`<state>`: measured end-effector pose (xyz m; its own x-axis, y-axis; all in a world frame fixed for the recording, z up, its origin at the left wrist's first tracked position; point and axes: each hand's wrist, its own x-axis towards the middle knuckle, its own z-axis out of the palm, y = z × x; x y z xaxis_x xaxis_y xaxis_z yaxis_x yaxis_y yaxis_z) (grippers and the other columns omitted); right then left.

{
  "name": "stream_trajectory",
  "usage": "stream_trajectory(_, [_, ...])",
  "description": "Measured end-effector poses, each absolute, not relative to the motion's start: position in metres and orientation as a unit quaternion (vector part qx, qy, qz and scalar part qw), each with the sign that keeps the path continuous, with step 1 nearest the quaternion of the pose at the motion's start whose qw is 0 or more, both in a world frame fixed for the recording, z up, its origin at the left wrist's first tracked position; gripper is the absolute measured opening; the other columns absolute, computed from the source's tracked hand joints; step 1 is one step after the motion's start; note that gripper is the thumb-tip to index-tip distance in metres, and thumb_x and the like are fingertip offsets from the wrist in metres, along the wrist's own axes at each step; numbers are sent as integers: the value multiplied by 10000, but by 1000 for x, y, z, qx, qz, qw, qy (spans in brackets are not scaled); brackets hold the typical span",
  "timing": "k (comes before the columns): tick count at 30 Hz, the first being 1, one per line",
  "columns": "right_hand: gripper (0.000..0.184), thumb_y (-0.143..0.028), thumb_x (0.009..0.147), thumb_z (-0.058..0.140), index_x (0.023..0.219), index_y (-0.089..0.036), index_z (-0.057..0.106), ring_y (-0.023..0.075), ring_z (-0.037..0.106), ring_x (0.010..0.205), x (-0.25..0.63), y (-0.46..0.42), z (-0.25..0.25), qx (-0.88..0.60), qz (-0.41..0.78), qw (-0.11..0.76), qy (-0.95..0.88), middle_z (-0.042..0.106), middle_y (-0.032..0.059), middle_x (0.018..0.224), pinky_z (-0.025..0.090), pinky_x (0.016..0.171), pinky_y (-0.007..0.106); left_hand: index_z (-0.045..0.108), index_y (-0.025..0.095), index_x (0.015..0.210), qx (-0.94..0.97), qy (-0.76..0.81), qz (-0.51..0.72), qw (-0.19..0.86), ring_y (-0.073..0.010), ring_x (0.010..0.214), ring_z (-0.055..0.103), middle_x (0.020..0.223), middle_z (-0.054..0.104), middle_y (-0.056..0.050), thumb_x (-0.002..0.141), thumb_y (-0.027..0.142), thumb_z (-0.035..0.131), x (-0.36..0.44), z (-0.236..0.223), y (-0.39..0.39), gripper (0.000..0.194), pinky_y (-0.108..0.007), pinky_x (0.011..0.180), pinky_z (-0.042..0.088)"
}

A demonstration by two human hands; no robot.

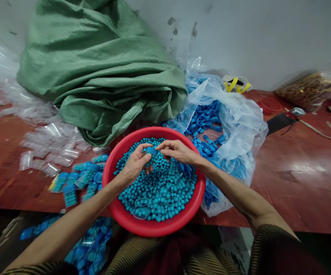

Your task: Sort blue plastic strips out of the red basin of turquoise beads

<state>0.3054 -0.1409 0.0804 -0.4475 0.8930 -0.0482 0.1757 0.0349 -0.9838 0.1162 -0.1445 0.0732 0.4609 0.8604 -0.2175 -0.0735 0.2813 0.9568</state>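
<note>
Above a red basin (110, 214) full of small turquoise balls (165, 198), my left hand (135, 163) is closed around a small container, its body mostly hidden by the fingers. A blue cap (152, 151) shows at its top. My right hand (180, 152) reaches in from the other side, with thumb and fingertips pinched at the cap's edge. Several clear plastic containers (142, 202) lie half sunk among the balls. Some loose blue caps (186, 169) rest inside the basin on the right, under my right wrist.
Filled, capped containers (88, 175) lie left of the basin; empty clear ones (50, 147) spread behind them. A green sack (105, 68) stands at the back. An open plastic bag (239, 126) of blue caps (204, 118) sits right. More filled containers (89, 248) are below the table edge.
</note>
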Motion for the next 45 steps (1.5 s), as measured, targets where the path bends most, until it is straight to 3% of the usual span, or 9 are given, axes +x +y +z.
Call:
stream_trajectory(7, [536, -260, 767, 615, 1267, -136, 467, 149, 619, 756, 293, -136, 73, -492, 484, 411, -595, 637, 62, 962, 523, 657, 282, 409, 213, 1118, 545, 417, 311, 658, -81, 424, 531, 665, 529, 64, 783, 342, 588, 117, 79, -144, 402, -170, 345, 362])
stream_trajectory(10, [446, -283, 841, 560, 1258, -140, 492, 219, 586, 1050, 285, -145, 75, -481, 369, 358, -709, 613, 114, 1134, 466, 925, 388, 398, 219, 1231, 545, 432, 327, 640, -77, 401, 482, 627, 521, 64, 779, 327, 602, 120, 77, -147, 507, -180, 349, 330])
stream_trajectory(12, [569, -348, 834, 588, 1331, -134, 413, 270, 504, 1189, 280, -152, 79, -458, 312, 293, -779, 530, 166, 1263, 414, 993, 445, 404, 214, 1275, 537, 431, 350, 635, -83, 432, 478, 619, 527, 57, 777, 327, 611, 122, 75, -148, 551, -196, 392, 348])
stream_trajectory(15, [967, -467, 721, 696, 1448, -106, 171, 353, 454, 1225, 272, -159, 82, -455, 240, 207, -832, 391, 253, 1347, 449, 934, 496, 451, 191, 1251, 525, 414, 378, 640, -103, 597, 538, 756, 595, 19, 771, 334, 622, 124, 72, -146, 529, -218, 549, 430])
stream_trajectory(17, [1045, -494, 720, 686, 1469, -117, 64, 358, 514, 1140, 269, -159, 85, -477, 189, 177, -840, 383, 257, 1327, 490, 855, 488, 474, 180, 1214, 529, 401, 385, 641, -114, 724, 564, 879, 618, -1, 768, 337, 628, 126, 73, -143, 497, -227, 663, 455])
stream_trajectory(25, [907, -481, 790, 541, 1477, -148, 52, 272, 581, 924, 268, -152, 95, -484, 97, 140, -858, 486, 158, 1165, 514, 696, 366, 513, 181, 1055, 548, 387, 427, 606, -152, 960, 569, 1053, 609, -30, 759, 335, 630, 132, 88, -140, 354, -277, 875, 452])
stream_trajectory(36, [852, -478, 811, 573, 1477, -173, 137, 292, 544, 1091, 279, -144, 91, -442, 205, 135, -863, 441, 172, 1298, 497, 808, 394, 516, 175, 1023, 572, 454, 392, 560, -102, 686, 537, 845, 585, 3, 761, 320, 594, 126, 78, -133, 309, -209, 602, 453])
stream_trajectory(42, [340, -248, 859, 570, 1190, -176, 590, 209, 579, 1054, 329, -130, 88, -426, 249, 124, -861, 631, 84, 1122, 432, 913, 349, 548, 239, 1040, 542, 566, 394, 480, -91, 591, 528, 758, 589, 40, 727, 322, 644, 39, 112, -134, 337, -206, 540, 442])
stream_trajectory(45, [242, -202, 848, 578, 1075, -186, 660, 196, 601, 999, 341, -136, 84, -439, 277, 71, -852, 673, 64, 1073, 426, 884, 328, 590, 262, 1027, 546, 671, 341, 369, -111, 564, 511, 750, 600, 40, 694, 332, 656, -8, 120, -139, 347, -221, 499, 410])
